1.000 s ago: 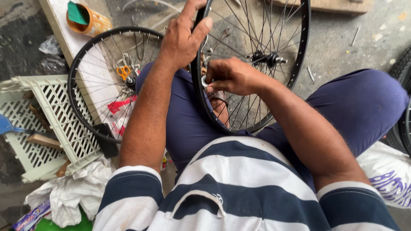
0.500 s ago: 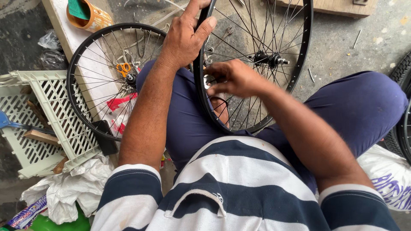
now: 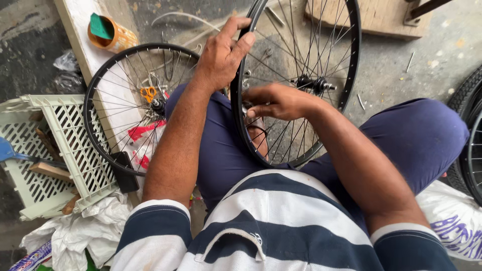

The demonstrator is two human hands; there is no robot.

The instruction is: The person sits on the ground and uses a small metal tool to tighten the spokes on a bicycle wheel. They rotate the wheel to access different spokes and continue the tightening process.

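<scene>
**Two hands on a bicycle wheel held between the knees**

A person in a striped shirt and dark blue trousers sits over a grey concrete floor, seen from above. The wheel, a black rim with thin spokes, stands nearly upright between the knees, its lower edge near the lap and its top running out of view at the far side. Its hub sits right of centre in the picture.

A second wheel lies flat to the left, partly over a white plank and beside a pale green crate. White rags lie heaped near the crate. A wooden board lies far right, and a tyre shows at the right edge. A white sack lies near right. An orange can stands on the far end of the plank.

The left hand grips the wheel's rim on its left side, fingers curled over the edge and thumb pressed along it. The right hand is inside the spokes, just left of the hub, its fingers pinched close together at a spoke near the rim. Whether they hold a small tool or only the spoke cannot be told.
</scene>
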